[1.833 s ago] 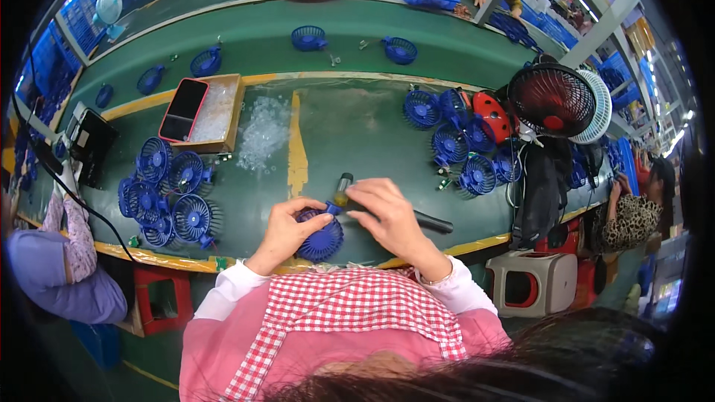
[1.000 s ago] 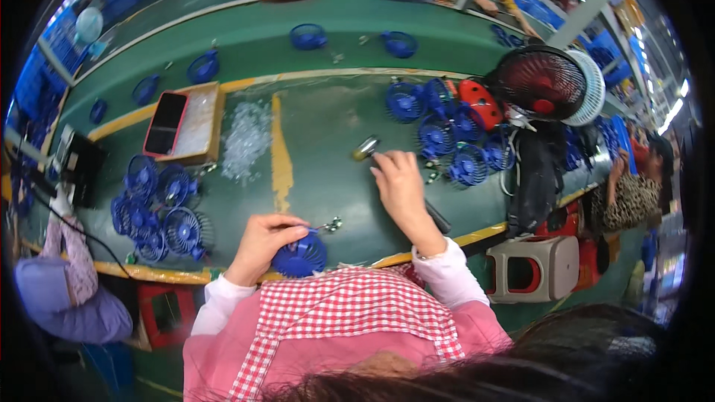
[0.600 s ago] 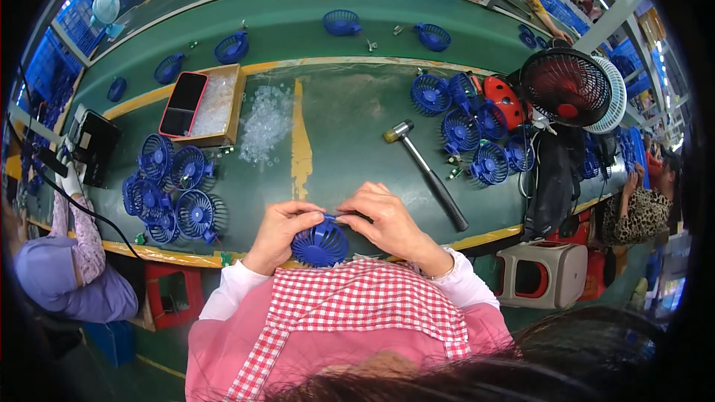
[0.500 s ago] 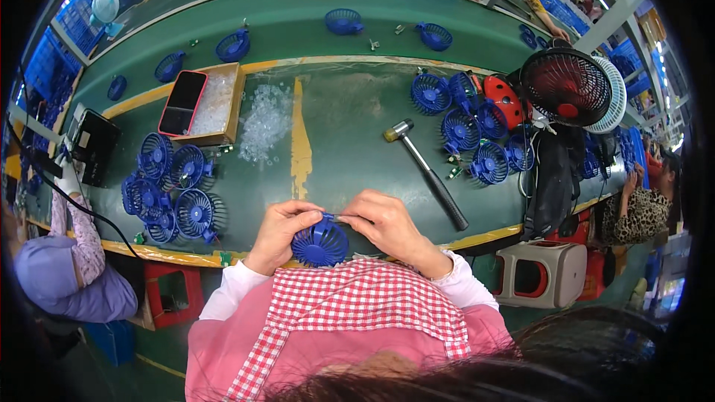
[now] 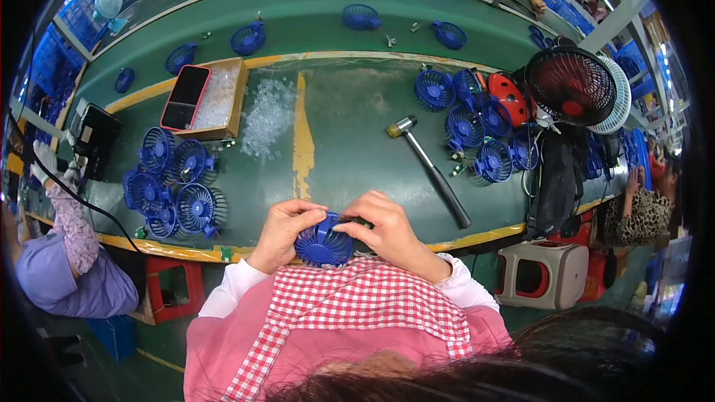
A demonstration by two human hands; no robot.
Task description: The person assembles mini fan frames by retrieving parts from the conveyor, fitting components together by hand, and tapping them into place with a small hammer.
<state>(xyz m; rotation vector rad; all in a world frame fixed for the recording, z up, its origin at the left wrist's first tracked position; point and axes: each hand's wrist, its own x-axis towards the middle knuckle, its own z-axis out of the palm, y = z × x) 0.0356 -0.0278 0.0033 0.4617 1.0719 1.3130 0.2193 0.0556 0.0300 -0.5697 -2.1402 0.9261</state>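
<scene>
A round blue fan housing (image 5: 325, 246) with slatted sides is held close to my apron at the table's near edge. My left hand (image 5: 284, 232) grips its upper left side, thumb pressed along the top. On the other side, my right hand (image 5: 383, 227) pinches at the housing's upper right with thumb and forefinger. Something small and green, perhaps a circuit board, shows by the right fingertips; most of it is hidden. To the right of my hands lies a hammer (image 5: 430, 173) with a black handle.
Blue fan housings are heaped at left (image 5: 195, 203) and right (image 5: 463, 128). A box of small clear parts (image 5: 222, 97) carries a phone (image 5: 186, 95); loose clear parts (image 5: 268, 115) lie beside it. A black desk fan (image 5: 571, 83) stands right. More housings lie on the belt (image 5: 313, 26). A co-worker sits left.
Housings and small boards on the far belt have shifted to the right. My right fingers have changed their hold slightly at the housing's top. The co-worker's arm at left has moved.
</scene>
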